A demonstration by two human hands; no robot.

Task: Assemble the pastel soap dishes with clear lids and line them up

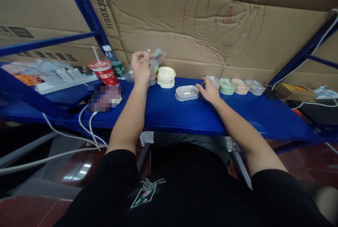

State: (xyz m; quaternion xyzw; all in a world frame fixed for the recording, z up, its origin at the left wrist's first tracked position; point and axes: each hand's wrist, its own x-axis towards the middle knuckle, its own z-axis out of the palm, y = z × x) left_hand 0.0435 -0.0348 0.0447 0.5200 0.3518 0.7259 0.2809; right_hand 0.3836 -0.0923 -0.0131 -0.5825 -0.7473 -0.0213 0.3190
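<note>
My left hand (141, 65) is raised over the back of the blue table, thumb and fingers pinched on a piece of clear, thin plastic (162, 56) with a small grey-blue lump on it. Below lie a stack of cream trays (166, 75) and some clear and greenish containers (154, 68), partly hidden by the hand. My right hand (210, 90) rests with fingers apart, thumb close to a grey oval dish (187, 94) with a slot in its middle. Its fingertips are at a grey container (212, 80) in a row; whether they touch it I cannot tell.
Along the row stand green (227, 87), peach (241, 86) and grey clear-topped (255, 87) containers. To the left are a red cup with a straw (105, 74), a water bottle (116, 65) and white cables (91, 125). Cardboard (169, 19) backs the table.
</note>
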